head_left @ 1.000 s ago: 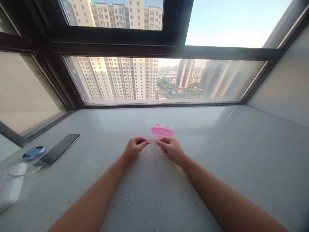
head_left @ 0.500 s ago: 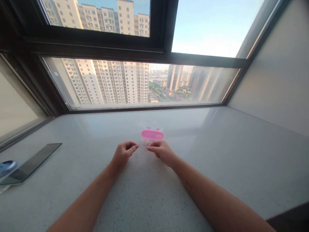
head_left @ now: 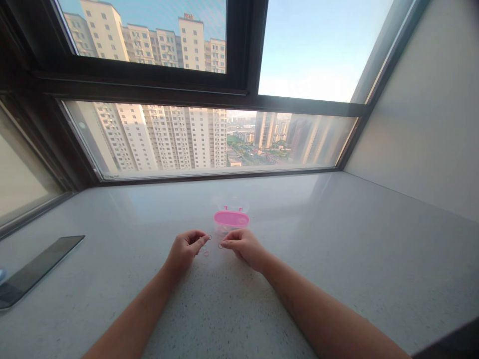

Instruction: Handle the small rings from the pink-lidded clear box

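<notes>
From the head view, your left hand [head_left: 185, 249] pinches one tiny dark ring [head_left: 210, 237] at its fingertips, and your right hand [head_left: 243, 246] pinches a second ring [head_left: 220, 246] the same way; the two rings sit near each other but apart, between your hands. By the look of it, you are at the joining step, so the next move calls for fine alignment. One more pale ring [head_left: 205, 253], possibly a rubber band, lies on the speckled sill [head_left: 337, 239] just below your fingertips. One pink-lidded clear box [head_left: 231, 219] stands just beyond your hands; one dark phone [head_left: 33, 269] lies far to your left.
</notes>
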{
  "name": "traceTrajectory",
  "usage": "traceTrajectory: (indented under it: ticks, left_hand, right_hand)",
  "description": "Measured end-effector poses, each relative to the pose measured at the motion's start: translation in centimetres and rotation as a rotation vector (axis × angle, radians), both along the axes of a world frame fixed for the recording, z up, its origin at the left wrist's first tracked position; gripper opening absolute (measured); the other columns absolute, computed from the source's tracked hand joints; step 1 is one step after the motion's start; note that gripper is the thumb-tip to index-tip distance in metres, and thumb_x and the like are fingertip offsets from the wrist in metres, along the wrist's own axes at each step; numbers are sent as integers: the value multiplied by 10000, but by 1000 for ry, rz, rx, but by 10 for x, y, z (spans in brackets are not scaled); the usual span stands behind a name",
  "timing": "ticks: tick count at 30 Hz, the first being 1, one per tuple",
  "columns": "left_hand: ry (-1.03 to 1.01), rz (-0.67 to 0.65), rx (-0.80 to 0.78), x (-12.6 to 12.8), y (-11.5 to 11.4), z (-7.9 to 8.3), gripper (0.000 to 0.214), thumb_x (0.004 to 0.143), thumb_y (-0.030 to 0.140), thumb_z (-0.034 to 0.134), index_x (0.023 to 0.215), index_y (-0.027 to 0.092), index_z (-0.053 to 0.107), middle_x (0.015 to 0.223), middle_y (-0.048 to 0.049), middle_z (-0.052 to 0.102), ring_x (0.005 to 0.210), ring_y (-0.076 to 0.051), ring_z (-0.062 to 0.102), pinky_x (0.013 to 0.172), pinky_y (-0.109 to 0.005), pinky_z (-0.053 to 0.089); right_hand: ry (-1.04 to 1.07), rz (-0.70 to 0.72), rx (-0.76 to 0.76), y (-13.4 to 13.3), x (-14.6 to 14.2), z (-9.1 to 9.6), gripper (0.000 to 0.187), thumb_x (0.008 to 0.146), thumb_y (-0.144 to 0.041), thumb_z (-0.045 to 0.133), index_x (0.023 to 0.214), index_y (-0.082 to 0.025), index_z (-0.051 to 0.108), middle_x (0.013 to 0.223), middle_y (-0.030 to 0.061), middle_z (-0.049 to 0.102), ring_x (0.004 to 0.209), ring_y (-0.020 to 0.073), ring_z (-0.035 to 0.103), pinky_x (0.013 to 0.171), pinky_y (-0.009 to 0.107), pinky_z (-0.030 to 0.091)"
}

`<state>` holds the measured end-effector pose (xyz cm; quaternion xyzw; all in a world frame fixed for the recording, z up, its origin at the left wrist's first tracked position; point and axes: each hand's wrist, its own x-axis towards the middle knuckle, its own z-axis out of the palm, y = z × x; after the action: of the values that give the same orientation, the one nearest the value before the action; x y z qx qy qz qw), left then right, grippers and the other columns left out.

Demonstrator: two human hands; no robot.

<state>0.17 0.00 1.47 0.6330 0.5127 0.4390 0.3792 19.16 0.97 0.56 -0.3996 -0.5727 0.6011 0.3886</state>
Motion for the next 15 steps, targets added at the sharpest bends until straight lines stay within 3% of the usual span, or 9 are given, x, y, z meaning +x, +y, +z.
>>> traceTrajectory:
  ticks: [15]
  left_hand:
    - [-20, 3, -30, 1, 0, 3, 252, 684, 370, 580, 695, 124, 636, 425, 65, 399, 388, -59, 287, 370, -176, 201]
  right_hand:
    - [-21, -35, -37, 4, 1, -3, 186, 643, -291, 650, 701, -117, 621, 333, -96, 298, 297, 31, 177, 309, 206, 71]
